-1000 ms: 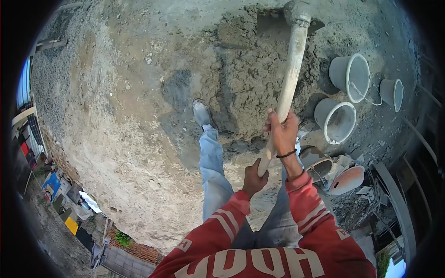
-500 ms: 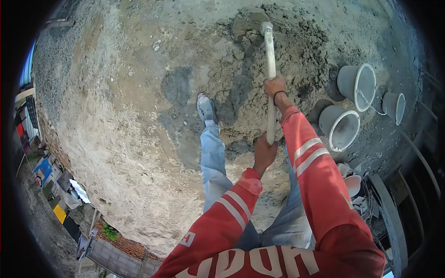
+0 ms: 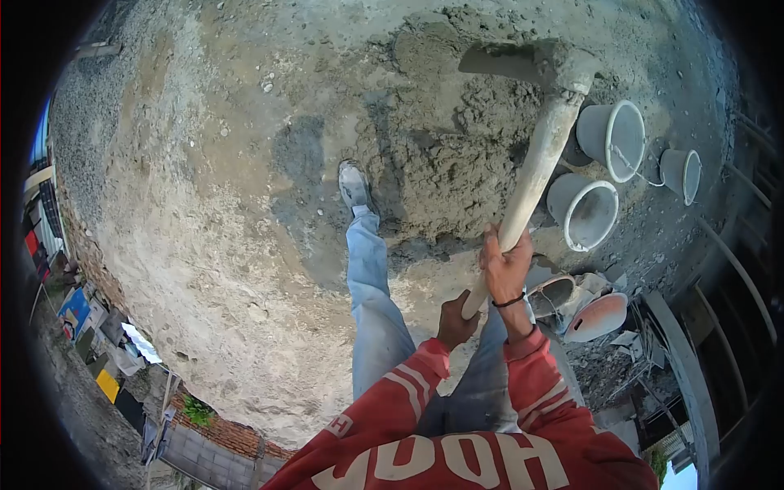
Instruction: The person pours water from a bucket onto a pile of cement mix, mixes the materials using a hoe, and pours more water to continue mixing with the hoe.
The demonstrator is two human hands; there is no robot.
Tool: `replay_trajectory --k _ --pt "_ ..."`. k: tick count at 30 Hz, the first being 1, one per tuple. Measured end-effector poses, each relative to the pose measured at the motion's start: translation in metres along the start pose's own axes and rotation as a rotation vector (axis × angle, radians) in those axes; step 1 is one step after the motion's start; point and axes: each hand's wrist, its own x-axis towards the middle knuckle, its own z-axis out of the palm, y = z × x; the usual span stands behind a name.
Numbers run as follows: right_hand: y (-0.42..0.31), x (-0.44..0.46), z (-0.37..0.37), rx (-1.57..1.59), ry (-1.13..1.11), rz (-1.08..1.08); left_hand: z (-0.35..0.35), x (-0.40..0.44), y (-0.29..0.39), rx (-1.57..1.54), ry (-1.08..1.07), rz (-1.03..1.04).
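Both of my hands are closed around the pale wooden handle of a hoe point(image 3: 537, 171). My left hand point(image 3: 457, 322) grips the butt end, close to my body. Just above it, my right hand point(image 3: 508, 268), with a dark band at the wrist, wraps the shaft. The hoe's head, crusted with grey, is raised toward the camera at upper right, its blade pointing left. Beneath and beyond it spreads a heap of wet grey mortar point(image 3: 449, 163) on the ground.
Three pale buckets, a near one point(image 3: 581, 214), one behind it point(image 3: 608, 140) and a smaller one point(image 3: 681, 175), stand right of the heap. By my right leg lie another bucket point(image 3: 552, 294) and a reddish container point(image 3: 600, 318). My shoe point(image 3: 354, 186) is left of the mortar.
The hoe has come up out of the mortar and swung right, its head now nearer the camera. My right hand has slid down the handle toward my left, which has dropped closer to my body.
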Motion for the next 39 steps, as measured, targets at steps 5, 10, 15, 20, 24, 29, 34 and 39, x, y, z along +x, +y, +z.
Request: replay_trajectory --k 5,10,15,20,24,29,34,39 --pt "-0.011 0.142 0.034 -0.278 0.039 -0.248 -0.008 0.107 0.05 -0.007 0.05 -0.006" --pt "0.145 0.169 0.037 -0.449 -0.202 0.559 0.012 0.054 0.026 0.272 0.164 -0.198" --pt "0.166 0.147 0.028 -0.323 -0.304 0.801 -0.009 0.033 0.057 0.107 -0.02 -0.499" --pt "0.126 0.14 0.0 0.0 -0.291 0.896 -0.005 0.026 0.13 0.038 -0.075 -0.541" --pt "0.104 0.065 -0.022 0.11 -0.168 0.725 -0.015 -0.044 0.13 0.178 -0.04 -0.295" --pt "0.1 -0.002 -0.015 0.045 -0.01 0.484 -0.024 -0.103 -0.004 0.182 -0.156 -0.294" --pt "0.038 0.009 -0.026 0.157 -0.001 0.079 -0.001 -0.042 -0.01 0.308 -0.111 -0.184" --pt "-0.032 0.094 -0.024 0.073 0.094 -0.129 0.017 0.077 0.034 0.191 -0.002 0.102"
